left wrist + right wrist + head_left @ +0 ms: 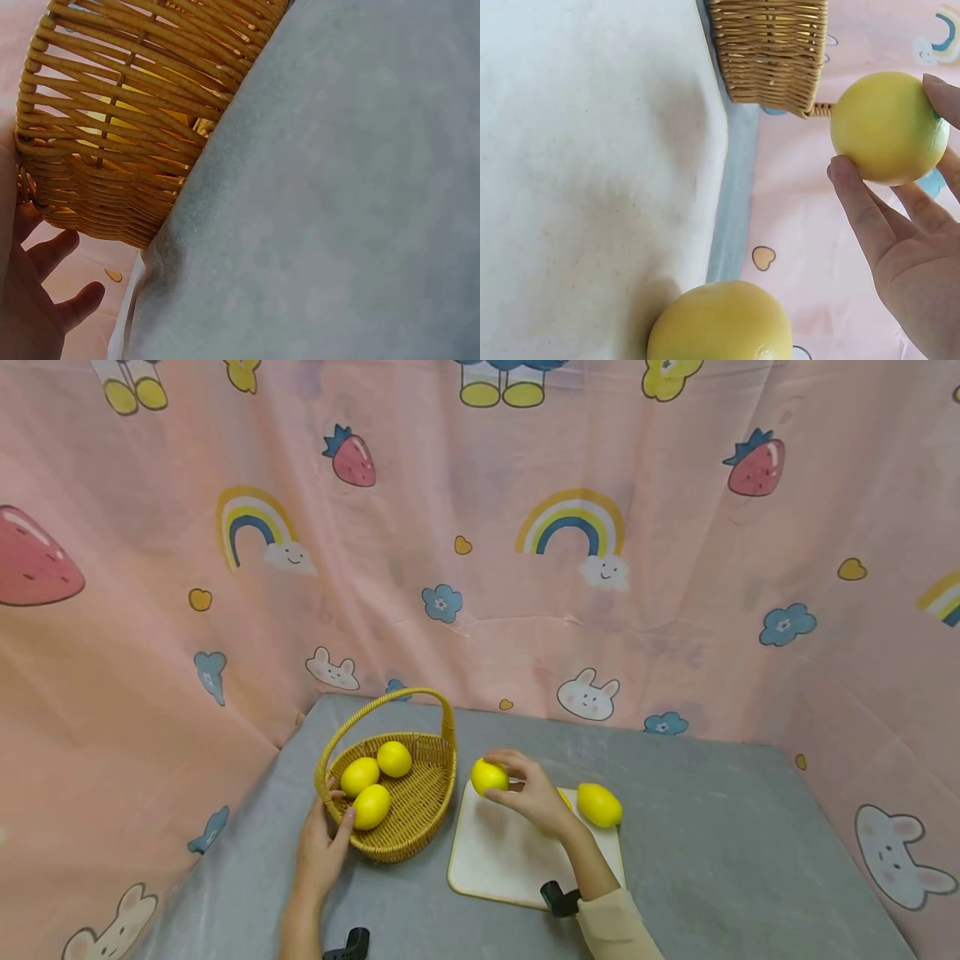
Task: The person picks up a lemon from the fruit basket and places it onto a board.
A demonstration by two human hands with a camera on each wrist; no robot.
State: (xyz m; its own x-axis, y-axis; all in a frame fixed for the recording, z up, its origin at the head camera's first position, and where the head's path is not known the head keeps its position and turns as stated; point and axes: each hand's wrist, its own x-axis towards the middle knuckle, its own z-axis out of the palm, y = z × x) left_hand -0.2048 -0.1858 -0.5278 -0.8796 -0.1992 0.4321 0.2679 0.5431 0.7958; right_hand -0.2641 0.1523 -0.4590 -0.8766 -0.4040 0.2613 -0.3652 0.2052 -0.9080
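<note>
In the head view my right hand (536,793) holds a yellow lemon (489,776) between thumb and fingertips, above the far left part of a white cutting board (498,852). The right wrist view shows this lemon (889,127) raised off the board. My left hand (322,843) grips the left rim of a wicker basket (408,827), thumb at the inner side and fingers outside. Three lemons, one of them the front lemon (371,807), lie in the basket's left half. From the left wrist, some fingers (56,251) show spread beside the basket wall (127,172).
One lemon (599,805) lies at the board's far right corner. A yellow patch of another shows behind my right hand, mostly hidden. The basket's tall arched handle (386,697) rises over its left side. A pink printed curtain (480,643) hangs around the grey table (697,843).
</note>
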